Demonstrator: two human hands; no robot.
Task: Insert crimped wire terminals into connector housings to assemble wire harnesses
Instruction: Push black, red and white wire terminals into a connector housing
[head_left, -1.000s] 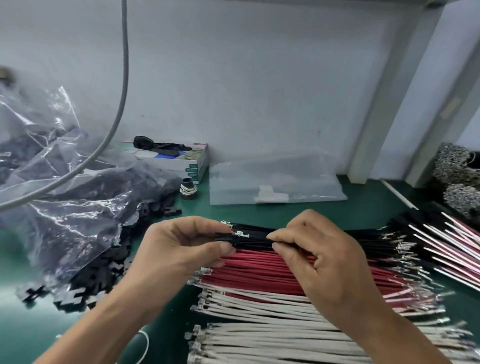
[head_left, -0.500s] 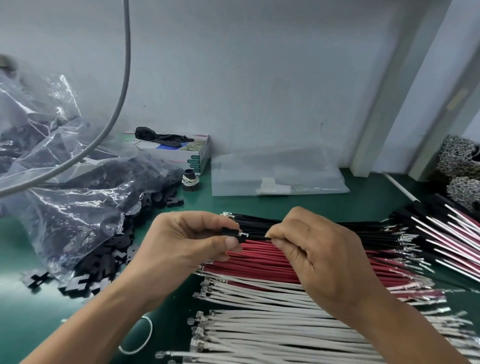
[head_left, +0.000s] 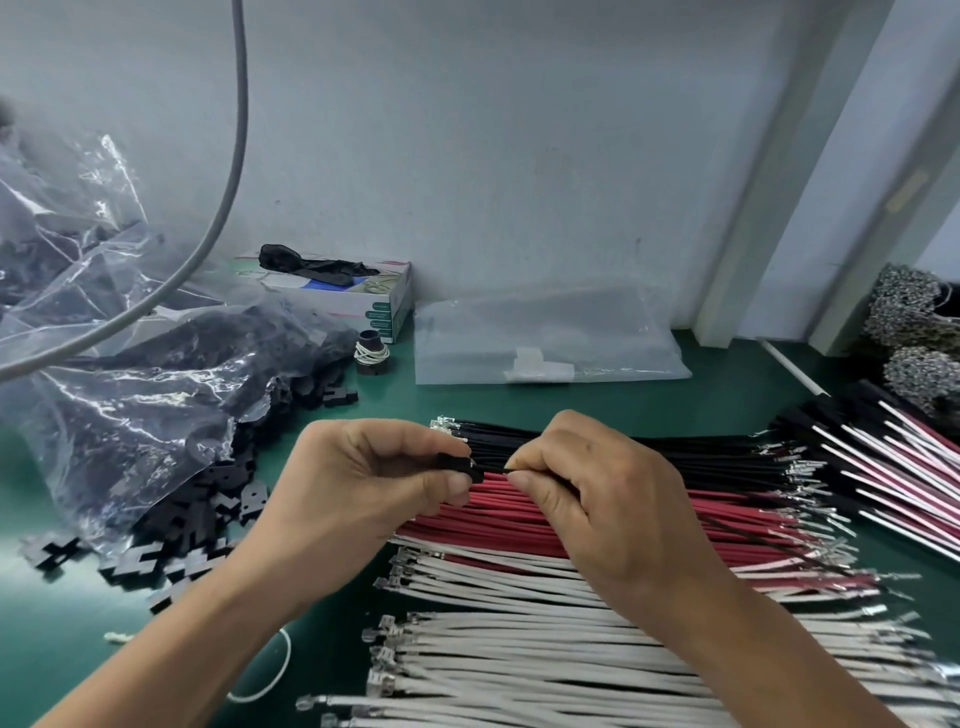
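Black wire now seated deeper in the housing.

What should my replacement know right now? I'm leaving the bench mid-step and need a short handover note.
Left hand pinches a black connector housing. Right hand pinches a black wire right at the housing; whether its terminal is seated cannot be told. Black wires, red wires and white wires lie in rows on the green mat; loose housings spill from the bag at left. Left: red and white wires.
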